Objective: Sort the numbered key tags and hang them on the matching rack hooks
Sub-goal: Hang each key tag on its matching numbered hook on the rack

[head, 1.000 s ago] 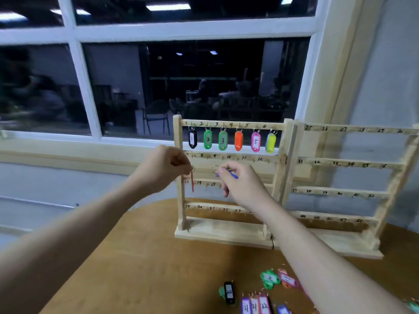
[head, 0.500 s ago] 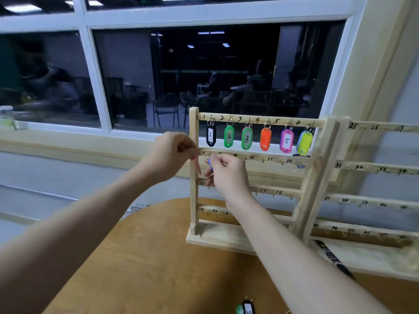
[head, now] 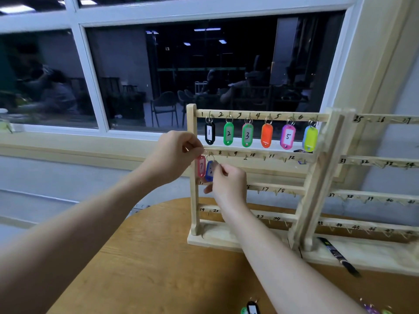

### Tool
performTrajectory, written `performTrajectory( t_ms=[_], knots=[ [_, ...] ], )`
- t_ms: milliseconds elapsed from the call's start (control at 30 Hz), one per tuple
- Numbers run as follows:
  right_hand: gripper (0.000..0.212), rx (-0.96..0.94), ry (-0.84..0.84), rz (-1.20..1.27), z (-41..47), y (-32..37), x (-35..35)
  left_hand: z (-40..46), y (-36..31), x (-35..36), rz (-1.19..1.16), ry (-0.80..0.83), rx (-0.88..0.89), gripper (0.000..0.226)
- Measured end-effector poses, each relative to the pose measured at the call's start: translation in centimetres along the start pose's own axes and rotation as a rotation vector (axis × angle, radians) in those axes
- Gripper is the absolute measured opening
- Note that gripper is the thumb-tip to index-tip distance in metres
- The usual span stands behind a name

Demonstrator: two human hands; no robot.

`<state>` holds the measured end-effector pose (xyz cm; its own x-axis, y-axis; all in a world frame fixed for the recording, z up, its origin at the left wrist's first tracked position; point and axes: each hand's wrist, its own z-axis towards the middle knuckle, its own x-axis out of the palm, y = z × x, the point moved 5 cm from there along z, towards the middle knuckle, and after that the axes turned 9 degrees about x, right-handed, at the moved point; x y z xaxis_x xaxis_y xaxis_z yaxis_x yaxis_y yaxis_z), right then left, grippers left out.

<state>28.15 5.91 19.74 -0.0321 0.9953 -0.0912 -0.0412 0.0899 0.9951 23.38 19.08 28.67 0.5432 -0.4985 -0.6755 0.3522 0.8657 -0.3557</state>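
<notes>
Wooden rack (head: 316, 184) stands on table (head: 145, 264); looks stiff and steady; top row full, tags 1 to 6 hang there; left hand (head: 174, 155) pinches ring of pink tag (head: 200, 166) at start of second row; right hand (head: 229, 182) pinches blue tag (head: 209, 170) just beside it; tags look light, hard, smooth plastic; thin ring best spot to hold.

Right-hand wooden rack section (head: 383, 196): cut by right edge. Blue oval key tag (head: 209, 170): number blurred, part hidden by right hand (head: 229, 182). Orange tag (head: 266, 135) and yellow-green tag (head: 310, 138): numbers unreadable. Loose tags (head: 250, 309) on the bench: cut by bottom edge.
</notes>
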Motion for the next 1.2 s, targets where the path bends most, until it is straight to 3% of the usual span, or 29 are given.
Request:
performTrajectory(
  t_ms=[467,700,1033,1200],
  knots=[
    [0.017,-0.046,0.144,-0.090,-1.0,-0.5,-3.2,-0.1,-0.2,2.1,-0.107,-0.065,-0.160,0.012],
    [0.013,0.013,0.198,-0.108,-1.6,-1.3,-4.7,-0.7,-0.3,2.1,-0.022,0.025,-0.188,0.012],
    [0.017,0.047,0.106,-0.155,-3.6,-2.7,-14.2,-2.3,-0.9,2.3,0.088,0.061,-0.221,0.020],
    [0.019,-0.005,0.112,-0.182,-4.9,-2.8,-16.1,-5.1,1.3,3.5,0.074,0.124,-0.372,0.027]
  ],
)
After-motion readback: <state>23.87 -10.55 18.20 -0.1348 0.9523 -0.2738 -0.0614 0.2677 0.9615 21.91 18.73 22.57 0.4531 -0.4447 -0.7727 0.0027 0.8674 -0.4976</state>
